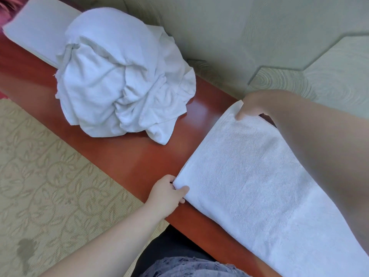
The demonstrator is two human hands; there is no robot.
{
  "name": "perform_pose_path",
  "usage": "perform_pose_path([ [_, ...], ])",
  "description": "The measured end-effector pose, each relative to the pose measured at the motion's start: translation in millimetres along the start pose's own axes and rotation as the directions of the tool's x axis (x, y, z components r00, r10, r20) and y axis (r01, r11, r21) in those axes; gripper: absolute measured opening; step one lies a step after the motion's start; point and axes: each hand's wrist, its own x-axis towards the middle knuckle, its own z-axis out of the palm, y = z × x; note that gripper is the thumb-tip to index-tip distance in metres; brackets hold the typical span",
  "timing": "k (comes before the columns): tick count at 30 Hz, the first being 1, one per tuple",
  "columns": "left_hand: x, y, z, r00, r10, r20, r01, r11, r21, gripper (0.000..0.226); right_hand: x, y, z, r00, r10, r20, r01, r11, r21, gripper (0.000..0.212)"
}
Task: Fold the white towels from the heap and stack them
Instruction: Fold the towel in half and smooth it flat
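A white towel (249, 176) lies flat along the red-brown wooden bench (139, 156), stretching toward the lower right. My left hand (167, 192) pinches its near-left corner at the bench's front edge. My right hand (253, 104) pinches the far-left corner by the wall, thumb on top. A crumpled heap of white towels (119, 76) sits further left on the bench. Behind the heap, a flat folded white towel (34, 27) lies at the bench's far end.
A pale green wall with hexagon panels (279, 47) runs along the bench's far side. Patterned beige carpet (50, 176) covers the floor on the near side, with a dark stain at the lower left. My dark-clothed lap (179, 256) is at the bottom.
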Motion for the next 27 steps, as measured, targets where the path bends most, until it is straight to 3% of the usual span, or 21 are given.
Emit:
perform_pose_path([
  [2,1.0,0.1,-3.0,1.000,-0.002,-0.015,0.001,0.999,-0.055,0.018,-1.6,-1.1,-8.0,1.000,-0.014,0.005,0.014,1.000,-0.019,0.062],
  [7,11.6,-1.1,-23.9,0.991,-0.012,-0.134,-0.018,0.975,-0.220,0.034,-7.5,-15.4,-29.2,0.987,-0.124,-0.107,0.122,0.992,-0.024,0.065],
  [9,17.0,0.7,-34.9,0.992,-0.075,-0.097,0.037,0.936,-0.351,0.021,-12.1,-22.0,-37.8,0.980,-0.152,-0.131,0.147,0.988,-0.046,0.057],
  [12,15.6,6.6,-42.1,0.994,-0.112,-0.014,0.093,0.883,-0.460,0.020,-23.2,-25.6,-46.5,0.975,-0.188,-0.116,0.170,0.975,-0.146,0.044],
  [16,-13.7,19.6,-30.9,0.998,0.022,-0.055,-0.048,0.854,-0.518,0.022,-39.6,-7.2,-48.1,0.949,-0.235,-0.211,0.197,0.962,-0.186,0.042],
  [20,-64.6,31.2,-2.2,0.938,0.293,-0.187,-0.333,0.912,-0.241,0.005,-68.7,35.5,-39.1,0.901,-0.266,-0.343,0.248,0.964,-0.095,0.028],
  [22,-92.7,37.2,21.5,0.875,0.432,-0.218,-0.467,0.873,-0.143,0.013,-90.7,66.7,-26.7,0.886,-0.252,-0.389,0.272,0.962,-0.005,0.017],
  [25,-124.6,37.7,60.9,0.805,0.567,-0.177,-0.586,0.806,-0.080,0.025,-119.8,114.5,4.0,0.914,-0.195,-0.356,0.321,0.885,0.338,0.010],
  [27,-126.2,24.7,85.0,0.696,0.706,-0.130,-0.694,0.708,0.130,0.032,-133.3,138.2,27.2,0.945,-0.172,-0.279,0.307,0.759,0.573,0.017],
])
